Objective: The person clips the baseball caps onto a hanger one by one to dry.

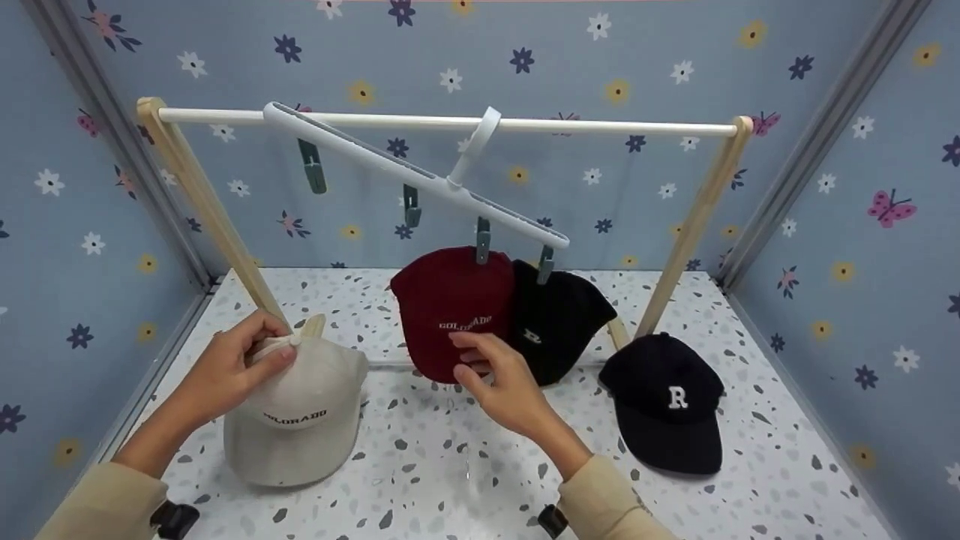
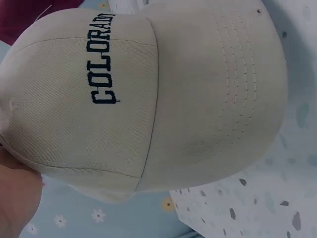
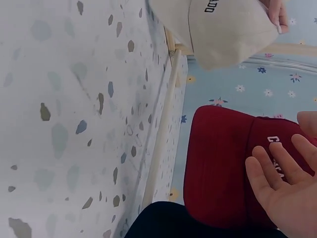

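Note:
My left hand (image 1: 225, 367) pinches the top of a beige baseball cap (image 1: 311, 382) with COLORADO lettering, and the cap hangs brim down on the left. The left wrist view shows its front and stitched brim (image 2: 213, 99) close up. With fingers spread and loosely bent, my right hand (image 1: 514, 386) is empty in front of a dark red cap (image 1: 439, 289). This red cap hangs from a clip (image 1: 483, 241) of a white hanger (image 1: 360, 159). Beside it a black cap (image 1: 574, 315) hangs from the end clip (image 1: 545, 266), partly behind the red one.
The hanger hooks over the white rail of a wooden rack (image 1: 645, 129) and tilts down to the right. Two clips (image 1: 313, 169) on its left side hold nothing. Another dark cap (image 1: 660, 390) with a white R lies on the speckled table (image 1: 420, 480), right of the rack.

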Tool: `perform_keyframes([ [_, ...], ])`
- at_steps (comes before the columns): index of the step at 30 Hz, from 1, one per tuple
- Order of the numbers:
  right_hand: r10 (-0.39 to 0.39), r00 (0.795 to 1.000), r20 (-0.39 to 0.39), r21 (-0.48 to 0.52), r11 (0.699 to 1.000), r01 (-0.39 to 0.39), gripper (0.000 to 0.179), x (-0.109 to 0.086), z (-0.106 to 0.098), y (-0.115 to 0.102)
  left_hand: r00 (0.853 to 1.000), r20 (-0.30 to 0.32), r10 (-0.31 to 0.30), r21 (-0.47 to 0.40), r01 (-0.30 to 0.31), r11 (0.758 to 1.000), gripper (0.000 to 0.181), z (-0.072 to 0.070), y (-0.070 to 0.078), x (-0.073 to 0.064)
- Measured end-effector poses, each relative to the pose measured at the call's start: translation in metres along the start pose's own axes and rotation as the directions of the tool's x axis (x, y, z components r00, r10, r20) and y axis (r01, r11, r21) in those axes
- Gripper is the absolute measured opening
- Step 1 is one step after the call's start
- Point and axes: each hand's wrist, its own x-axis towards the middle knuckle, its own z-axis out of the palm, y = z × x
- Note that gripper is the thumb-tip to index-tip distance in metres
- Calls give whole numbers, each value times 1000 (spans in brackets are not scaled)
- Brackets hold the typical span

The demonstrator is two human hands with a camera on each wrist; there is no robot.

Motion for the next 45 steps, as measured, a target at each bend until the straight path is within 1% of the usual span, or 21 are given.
perform_keyframes([
  [4, -16, 1000, 8, -20, 1000, 16, 41, 5, 4, -6, 1000, 2, 17, 15, -17, 1000, 13, 5, 13, 2],
  [8, -29, 999, 15, -22, 999, 29, 41, 12, 9, -13, 999, 14, 34, 10, -35, 999, 12, 9, 24, 4],
  [13, -34, 999, 39, -41, 999, 36, 41, 25, 18, -27, 996, 28, 83, -3, -83, 997, 15, 16, 35, 9],
  [16, -35, 998, 59, -69, 997, 39, 42, 33, 23, -35, 994, 35, 108, -19, -107, 994, 16, 21, 41, 11],
  [18, -31, 997, 70, -88, 995, 37, 43, 37, 27, -39, 992, 41, 116, -27, -115, 993, 17, 23, 44, 12],
  [21, -5, 997, 77, -115, 993, 14, 44, 41, 30, -41, 991, 55, 121, -20, -120, 993, 17, 26, 49, 14],
  [26, 40, 995, 94, -103, 994, -31, 40, 42, 32, -38, 990, 86, 108, -30, -106, 994, 16, 28, 57, 16],
  [31, 53, 993, 104, -26, 998, -50, 24, 41, 35, -34, 991, 106, 76, -35, -72, 997, 17, 30, 61, 18],
  [34, 58, 993, 105, 3, 998, -59, 17, 40, 34, -34, 991, 116, 66, -33, -63, 997, 17, 30, 63, 18],
  [37, 57, 993, 100, 16, 998, -59, 13, 40, 32, -35, 991, 115, 71, -34, -67, 997, 17, 29, 63, 19],
  [40, 47, 995, 90, 22, 999, -49, 9, 40, 29, -36, 991, 100, 85, -28, -83, 996, 18, 28, 62, 20],
  [45, 10, 997, 76, 11, 1000, -11, 7, 42, 24, -37, 990, 84, 109, -24, -107, 994, 19, 27, 60, 22],
])
